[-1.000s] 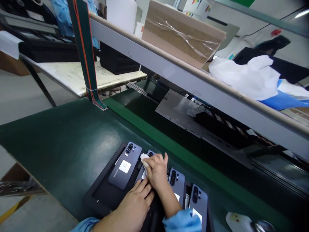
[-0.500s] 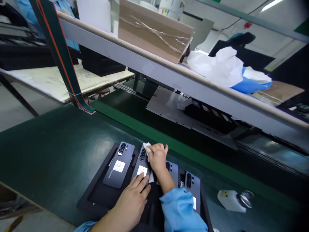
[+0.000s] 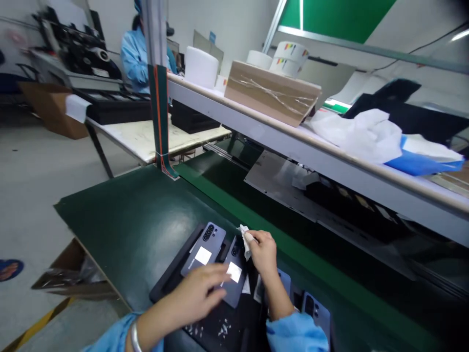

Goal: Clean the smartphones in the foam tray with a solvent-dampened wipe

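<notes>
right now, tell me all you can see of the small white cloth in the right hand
The small white crumpled cloth is a soft wad, cloth or tissue by its look, pinched between the thumb and fingers of the right hand. Its loose end sticks up and to the left of the fingertips. It sits at the camera end of the second dark grey phone, which lies back-up in the black tray; whether it presses on the lens cannot be told. The left hand does not touch it.

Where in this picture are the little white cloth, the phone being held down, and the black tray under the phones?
white cloth [image 3: 244, 238], head view, on the crumpled wad pinched by the right hand [image 3: 263, 252].
phone [image 3: 233, 278], head view, on its dark back beside the white sticker.
black tray [image 3: 166, 282], head view, on its left rim.
</notes>
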Demonstrator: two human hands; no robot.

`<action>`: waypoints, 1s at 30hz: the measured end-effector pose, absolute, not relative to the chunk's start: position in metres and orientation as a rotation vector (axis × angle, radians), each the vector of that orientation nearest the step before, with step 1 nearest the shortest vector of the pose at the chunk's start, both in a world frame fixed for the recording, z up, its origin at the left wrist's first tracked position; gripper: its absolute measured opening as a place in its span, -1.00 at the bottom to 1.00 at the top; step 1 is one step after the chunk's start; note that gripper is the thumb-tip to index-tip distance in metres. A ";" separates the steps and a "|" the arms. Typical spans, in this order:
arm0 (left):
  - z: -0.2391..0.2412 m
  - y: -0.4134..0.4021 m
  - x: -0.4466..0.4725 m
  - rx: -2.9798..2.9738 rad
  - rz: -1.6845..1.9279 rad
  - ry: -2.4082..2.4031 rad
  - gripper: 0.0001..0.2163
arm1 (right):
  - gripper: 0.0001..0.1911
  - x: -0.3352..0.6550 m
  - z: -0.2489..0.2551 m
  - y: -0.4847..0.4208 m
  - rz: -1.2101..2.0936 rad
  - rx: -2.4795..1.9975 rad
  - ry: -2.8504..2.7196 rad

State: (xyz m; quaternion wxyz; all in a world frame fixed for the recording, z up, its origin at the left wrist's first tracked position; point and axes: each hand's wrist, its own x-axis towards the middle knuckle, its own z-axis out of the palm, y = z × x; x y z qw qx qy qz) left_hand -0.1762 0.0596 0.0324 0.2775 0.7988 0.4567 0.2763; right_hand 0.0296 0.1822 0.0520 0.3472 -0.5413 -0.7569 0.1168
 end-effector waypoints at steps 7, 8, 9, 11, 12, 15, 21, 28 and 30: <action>0.012 0.117 -0.270 2.002 0.655 1.691 -0.12 | -0.85 -0.066 0.050 0.173 0.419 -1.152 -2.325; 0.007 0.122 -0.271 2.013 0.606 1.659 -0.09 | -0.85 -0.075 0.047 0.173 0.396 -1.141 -2.407; 0.002 0.126 -0.271 2.021 0.564 1.636 -0.08 | -0.85 -0.080 0.045 0.174 0.367 -1.133 -2.467; -0.005 0.131 -0.269 2.030 0.511 1.615 -0.07 | -0.84 -0.077 0.041 0.176 0.306 -1.145 -2.504; -0.006 0.132 -0.269 2.032 0.495 1.607 -0.06 | -0.82 -0.071 0.039 0.176 0.284 -1.165 -2.496; -0.006 0.134 -0.270 2.029 0.466 1.581 -0.05 | -0.80 -0.049 0.036 0.167 0.259 -1.231 -2.454; -0.006 0.137 -0.273 2.026 0.454 1.542 -0.05 | -0.88 -0.070 0.037 0.160 0.318 -1.108 -2.537; -0.005 0.136 -0.273 2.029 0.434 1.536 -0.05 | -0.78 -0.073 0.058 0.206 0.347 -1.197 -2.591; -0.004 0.136 -0.273 2.019 0.440 1.536 -0.04 | -0.80 -0.060 0.056 0.200 0.331 -1.220 -2.557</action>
